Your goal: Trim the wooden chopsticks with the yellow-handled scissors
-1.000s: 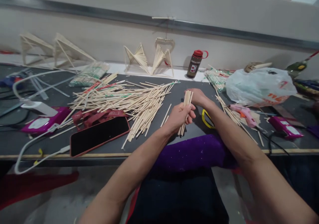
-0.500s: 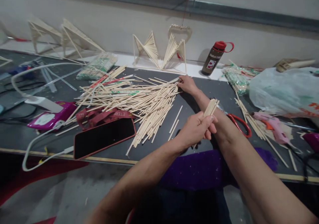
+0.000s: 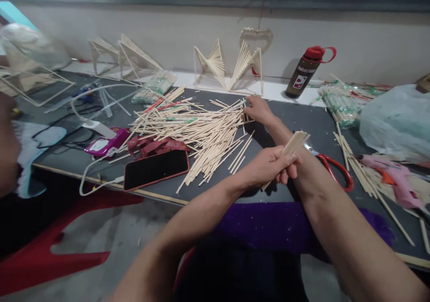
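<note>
My left hand (image 3: 273, 164) is closed round a small bundle of thin wooden sticks (image 3: 295, 142), their ends jutting out past the thumb. Stretched forward across it, my right hand (image 3: 258, 108) is at the right end of a large loose pile of wooden sticks (image 3: 204, 132). Its thumb and fingers pinch at the stick ends there; exactly how many sticks they grip is hard to see. A few single sticks (image 3: 239, 156) lie apart between the pile and my left hand.
A phone (image 3: 156, 170) and a red lanyard (image 3: 154, 145) lie left of the pile. Red-handled scissors (image 3: 336, 170) and a pink glue gun (image 3: 393, 176) are on the right. Stick models (image 3: 215, 67) and a bottle (image 3: 304, 74) stand behind. Part of another person (image 3: 8, 145) shows at left.
The view has swung left, bringing another person into sight. My left hand still holds its bundle. My right hand stays at the pile's right end, its fingers slightly shifted among the stick ends.
</note>
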`<act>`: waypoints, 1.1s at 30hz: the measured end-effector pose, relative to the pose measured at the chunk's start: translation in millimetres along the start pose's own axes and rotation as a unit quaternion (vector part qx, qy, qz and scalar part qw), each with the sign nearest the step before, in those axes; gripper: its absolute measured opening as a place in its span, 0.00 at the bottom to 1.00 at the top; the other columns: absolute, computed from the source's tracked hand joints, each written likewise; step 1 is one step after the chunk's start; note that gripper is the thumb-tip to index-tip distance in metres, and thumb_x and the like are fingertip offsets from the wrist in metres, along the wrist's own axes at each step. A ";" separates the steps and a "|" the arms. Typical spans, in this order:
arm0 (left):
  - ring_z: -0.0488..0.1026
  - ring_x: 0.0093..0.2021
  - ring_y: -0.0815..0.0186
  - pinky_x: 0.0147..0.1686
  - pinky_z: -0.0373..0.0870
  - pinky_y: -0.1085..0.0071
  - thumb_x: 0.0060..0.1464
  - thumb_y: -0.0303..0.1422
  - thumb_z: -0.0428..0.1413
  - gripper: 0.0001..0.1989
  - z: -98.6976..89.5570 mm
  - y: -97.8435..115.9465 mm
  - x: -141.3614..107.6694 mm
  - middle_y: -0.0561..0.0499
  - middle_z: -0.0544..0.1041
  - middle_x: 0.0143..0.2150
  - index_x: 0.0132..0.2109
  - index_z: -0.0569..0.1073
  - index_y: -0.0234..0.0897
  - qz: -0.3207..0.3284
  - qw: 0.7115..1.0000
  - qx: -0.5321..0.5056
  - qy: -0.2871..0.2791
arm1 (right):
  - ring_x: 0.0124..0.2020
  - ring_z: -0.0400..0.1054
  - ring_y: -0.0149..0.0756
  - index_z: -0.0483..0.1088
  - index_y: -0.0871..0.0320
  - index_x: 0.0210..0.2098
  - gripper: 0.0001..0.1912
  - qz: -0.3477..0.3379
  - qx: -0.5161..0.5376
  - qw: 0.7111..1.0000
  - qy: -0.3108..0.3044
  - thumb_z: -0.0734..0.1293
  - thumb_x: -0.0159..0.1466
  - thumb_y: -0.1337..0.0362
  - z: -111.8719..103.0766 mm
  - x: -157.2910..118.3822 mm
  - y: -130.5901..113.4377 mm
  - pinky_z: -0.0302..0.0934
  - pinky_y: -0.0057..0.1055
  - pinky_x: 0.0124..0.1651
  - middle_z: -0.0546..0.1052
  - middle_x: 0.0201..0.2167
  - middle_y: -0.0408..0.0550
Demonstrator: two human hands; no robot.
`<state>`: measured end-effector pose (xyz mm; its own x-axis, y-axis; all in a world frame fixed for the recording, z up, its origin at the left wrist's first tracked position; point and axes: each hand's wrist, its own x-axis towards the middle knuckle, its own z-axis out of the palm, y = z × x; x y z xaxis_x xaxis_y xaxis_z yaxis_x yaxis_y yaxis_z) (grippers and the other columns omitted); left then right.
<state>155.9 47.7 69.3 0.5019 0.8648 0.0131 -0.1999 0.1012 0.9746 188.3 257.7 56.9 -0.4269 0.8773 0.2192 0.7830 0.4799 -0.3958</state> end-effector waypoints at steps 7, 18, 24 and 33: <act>0.68 0.23 0.75 0.27 0.66 0.77 0.65 0.39 0.47 0.11 14.6 10.4 -14.2 0.53 0.74 0.30 0.42 0.70 0.37 0.025 0.997 0.025 -0.075 | 0.42 0.71 0.41 0.71 0.55 0.56 0.23 -0.080 -0.024 0.991 -0.101 0.66 0.61 0.62 -55.2 -75.1 -3.4 0.65 0.41 0.50 0.76 0.46 0.53; 0.70 0.22 0.71 0.30 0.68 0.72 0.65 0.37 0.45 0.13 14.8 27.1 -44.2 0.53 0.73 0.27 0.34 0.68 0.39 0.069 0.985 0.003 -0.160 | 0.46 0.68 0.36 0.68 0.42 0.59 0.21 -0.276 0.088 0.945 -0.149 0.64 0.67 0.54 -8.9 -157.6 -32.5 0.67 0.35 0.45 0.68 0.54 0.50; 0.69 0.21 0.72 0.28 0.69 0.74 0.64 0.33 0.48 0.10 13.7 29.3 -40.0 0.53 0.74 0.27 0.35 0.70 0.40 0.063 0.990 0.025 -0.128 | 0.42 0.67 0.35 0.76 0.51 0.43 0.10 -0.320 0.100 0.936 -0.105 0.63 0.68 0.58 12.3 -109.5 -34.9 0.64 0.34 0.44 0.71 0.42 0.49; 0.67 0.23 0.75 0.22 0.63 0.79 0.65 0.39 0.48 0.12 2.0 26.7 -33.5 0.52 0.73 0.29 0.40 0.71 0.36 -0.018 0.996 -0.038 -0.075 | 0.42 0.65 0.35 0.73 0.56 0.39 0.07 -0.346 0.113 0.928 -0.078 0.63 0.66 0.68 26.2 -81.8 -41.9 0.60 0.33 0.45 0.70 0.43 0.49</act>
<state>135.4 20.5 95.4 0.6296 0.7768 0.0166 -0.2390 0.1733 0.9554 178.6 165.9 32.1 -0.8659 0.3403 0.3665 0.1894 0.9014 -0.3894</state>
